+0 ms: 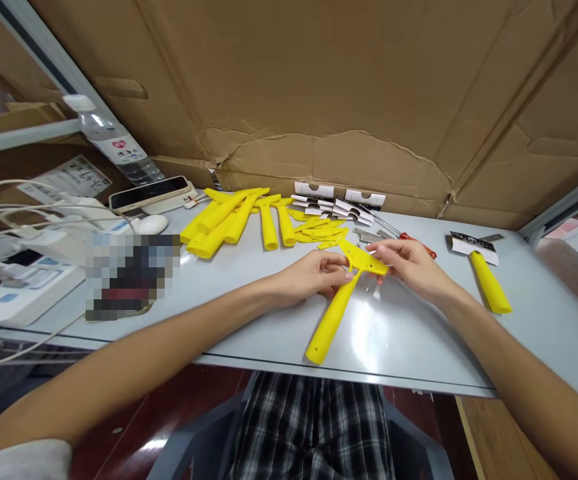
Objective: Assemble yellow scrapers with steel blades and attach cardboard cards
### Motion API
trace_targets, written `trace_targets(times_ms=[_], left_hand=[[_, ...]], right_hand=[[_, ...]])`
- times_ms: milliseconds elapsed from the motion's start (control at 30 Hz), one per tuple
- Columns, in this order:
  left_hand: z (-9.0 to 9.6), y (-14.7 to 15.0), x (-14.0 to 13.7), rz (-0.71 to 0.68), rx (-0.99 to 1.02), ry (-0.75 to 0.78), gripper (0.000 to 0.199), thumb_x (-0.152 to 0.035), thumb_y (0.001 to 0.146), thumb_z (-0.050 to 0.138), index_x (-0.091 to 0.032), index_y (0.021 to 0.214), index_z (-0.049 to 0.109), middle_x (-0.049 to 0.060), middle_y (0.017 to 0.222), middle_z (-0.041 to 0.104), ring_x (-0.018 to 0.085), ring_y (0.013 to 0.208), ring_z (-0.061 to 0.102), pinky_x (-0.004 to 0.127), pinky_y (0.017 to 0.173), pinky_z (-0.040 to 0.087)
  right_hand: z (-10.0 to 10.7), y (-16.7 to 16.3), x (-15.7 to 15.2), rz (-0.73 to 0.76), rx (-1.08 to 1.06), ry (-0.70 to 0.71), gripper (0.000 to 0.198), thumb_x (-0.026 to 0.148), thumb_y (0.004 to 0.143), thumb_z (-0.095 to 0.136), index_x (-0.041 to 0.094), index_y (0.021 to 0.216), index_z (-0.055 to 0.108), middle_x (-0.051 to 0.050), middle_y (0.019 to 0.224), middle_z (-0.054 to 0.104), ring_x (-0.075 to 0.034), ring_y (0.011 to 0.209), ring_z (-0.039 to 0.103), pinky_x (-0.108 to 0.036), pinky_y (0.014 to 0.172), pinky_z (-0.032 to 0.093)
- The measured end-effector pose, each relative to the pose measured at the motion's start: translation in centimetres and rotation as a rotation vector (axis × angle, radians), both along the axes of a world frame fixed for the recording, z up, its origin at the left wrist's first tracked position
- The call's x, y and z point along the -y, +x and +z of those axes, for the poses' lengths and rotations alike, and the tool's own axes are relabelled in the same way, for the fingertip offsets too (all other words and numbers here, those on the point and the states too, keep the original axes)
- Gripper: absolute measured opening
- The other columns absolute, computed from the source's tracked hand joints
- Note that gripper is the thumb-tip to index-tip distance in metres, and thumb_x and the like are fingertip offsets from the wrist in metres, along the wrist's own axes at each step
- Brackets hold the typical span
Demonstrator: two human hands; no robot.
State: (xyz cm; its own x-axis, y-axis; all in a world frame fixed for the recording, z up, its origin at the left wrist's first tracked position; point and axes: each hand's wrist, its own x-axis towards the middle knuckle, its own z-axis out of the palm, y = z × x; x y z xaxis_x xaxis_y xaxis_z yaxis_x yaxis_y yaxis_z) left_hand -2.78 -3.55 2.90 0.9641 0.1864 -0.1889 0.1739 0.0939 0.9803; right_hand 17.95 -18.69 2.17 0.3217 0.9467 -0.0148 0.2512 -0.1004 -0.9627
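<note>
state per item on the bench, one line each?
yellow scraper: held at its head by both hands, handle lying on table
left hand: gripping scraper head
right hand: pinching scraper head
finished scraper: lying flat, blade fitted
yellow handles: loose pile
water bottle: capped
phone: screen dark

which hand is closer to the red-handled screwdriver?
Right. The right hand lies just in front of the red-handled screwdriver, almost touching its handle; the left hand is farther off, across the yellow scraper.

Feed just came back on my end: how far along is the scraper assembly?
One finished scraper with blade cover lies at right. In hand: the left hand and right hand hold a yellow scraper at its head. Left: the pile of yellow handles, loose yellow plates and blade packs.
</note>
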Motion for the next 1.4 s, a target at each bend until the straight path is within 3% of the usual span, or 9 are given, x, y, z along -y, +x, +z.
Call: trace_targets(times_ms=[100, 167, 267, 467, 633, 800, 933, 1133, 1400], left_hand=[[-0.3, 0.1, -0.9, 0.066, -0.006, -0.099, 0.035, -0.038, 0.085, 0.083, -0.019, 0.106, 0.063, 0.001, 0.087, 0.064, 0.014, 0.080, 0.064, 0.030, 0.071, 0.053], [-0.6, 0.2, -1.6, 0.154, -0.009, -0.111, 0.047, -0.036, 0.083, 0.084, -0.022, 0.121, 0.060, 0.004, 0.095, 0.069, 0.018, 0.087, 0.068, 0.034, 0.073, 0.056], [-0.7, 0.4, -2.4, 0.263, -0.014, -0.114, 0.062, -0.032, 0.080, 0.086, -0.027, 0.132, 0.053, 0.005, 0.099, 0.071, 0.020, 0.089, 0.070, 0.035, 0.069, 0.055], [-0.6, 0.5, -2.4, 0.269, 0.033, -0.090, 0.053, -0.031, 0.078, 0.086, -0.025, 0.121, 0.055, 0.007, 0.103, 0.071, 0.019, 0.086, 0.070, 0.030, 0.063, 0.053], [-1.1, 0.6, -2.2, 0.301, 0.049, -0.098, 0.060, -0.028, 0.071, 0.089, -0.021, 0.122, 0.059, 0.008, 0.108, 0.071, 0.020, 0.087, 0.069, 0.030, 0.064, 0.054], [-1.0, 0.6, -2.0, 0.251, 0.008, -0.109, 0.054, -0.024, 0.068, 0.090, -0.018, 0.115, 0.063, 0.009, 0.111, 0.068, 0.021, 0.097, 0.068, 0.031, 0.071, 0.056], [-0.7, 0.5, -1.8, 0.230, 0.001, -0.111, 0.050, -0.022, 0.070, 0.089, -0.017, 0.113, 0.064, 0.009, 0.108, 0.068, 0.020, 0.094, 0.068, 0.031, 0.070, 0.055], [-1.2, 0.6, -2.1, 0.202, 0.012, -0.106, 0.050, -0.022, 0.072, 0.089, -0.017, 0.116, 0.064, 0.007, 0.108, 0.067, 0.018, 0.093, 0.069, 0.029, 0.069, 0.056], [-1.3, 0.6, -2.0, 0.169, 0.045, -0.122, 0.041, -0.021, 0.074, 0.088, -0.017, 0.108, 0.066, 0.009, 0.104, 0.070, 0.018, 0.088, 0.070, 0.026, 0.064, 0.054]], right_hand=[[0.8, 2.4, 0.7, -0.172, 0.528, 0.027, 0.044, 0.054, 0.099, 0.059, 0.017, 0.115, 0.076, -0.008, 0.096, 0.071, -0.013, 0.071, 0.062, -0.030, 0.069, 0.051], [1.0, 4.4, 1.1, -0.191, 0.849, -0.041, 0.031, 0.041, 0.094, 0.063, 0.019, 0.109, 0.079, -0.006, 0.088, 0.070, -0.013, 0.071, 0.060, -0.029, 0.070, 0.046], [0.8, 6.6, 1.6, -0.139, 1.050, -0.197, 0.028, 0.038, 0.087, 0.068, 0.023, 0.108, 0.080, -0.004, 0.089, 0.070, -0.015, 0.074, 0.059, -0.028, 0.067, 0.041], [0.9, 7.5, 2.2, -0.071, 1.051, -0.307, 0.031, 0.039, 0.086, 0.069, 0.028, 0.112, 0.080, -0.003, 0.096, 0.071, -0.014, 0.080, 0.061, -0.026, 0.067, 0.042], [1.6, 7.7, 2.6, 0.039, 1.001, -0.362, 0.029, 0.037, 0.088, 0.067, 0.031, 0.113, 0.080, -0.001, 0.103, 0.071, -0.012, 0.081, 0.059, -0.024, 0.071, 0.043], [1.2, 7.3, 2.0, -0.068, 1.073, -0.292, 0.030, 0.038, 0.097, 0.057, 0.029, 0.116, 0.078, -0.002, 0.112, 0.070, -0.015, 0.093, 0.062, -0.026, 0.078, 0.044], [0.6, 6.6, 1.4, -0.114, 1.203, -0.342, 0.034, 0.036, 0.098, 0.053, 0.028, 0.123, 0.075, -0.004, 0.122, 0.069, -0.018, 0.099, 0.063, -0.027, 0.077, 0.040], [0.5, 6.6, 1.3, -0.187, 1.229, -0.448, 0.034, 0.043, 0.096, 0.056, 0.032, 0.122, 0.076, -0.003, 0.113, 0.072, -0.020, 0.093, 0.062, -0.026, 0.070, 0.033], [-0.6, 8.7, 1.2, -0.208, 1.215, -0.471, 0.040, 0.044, 0.090, 0.061, 0.033, 0.127, 0.073, -0.004, 0.101, 0.073, -0.020, 0.087, 0.061, -0.028, 0.072, 0.038]])
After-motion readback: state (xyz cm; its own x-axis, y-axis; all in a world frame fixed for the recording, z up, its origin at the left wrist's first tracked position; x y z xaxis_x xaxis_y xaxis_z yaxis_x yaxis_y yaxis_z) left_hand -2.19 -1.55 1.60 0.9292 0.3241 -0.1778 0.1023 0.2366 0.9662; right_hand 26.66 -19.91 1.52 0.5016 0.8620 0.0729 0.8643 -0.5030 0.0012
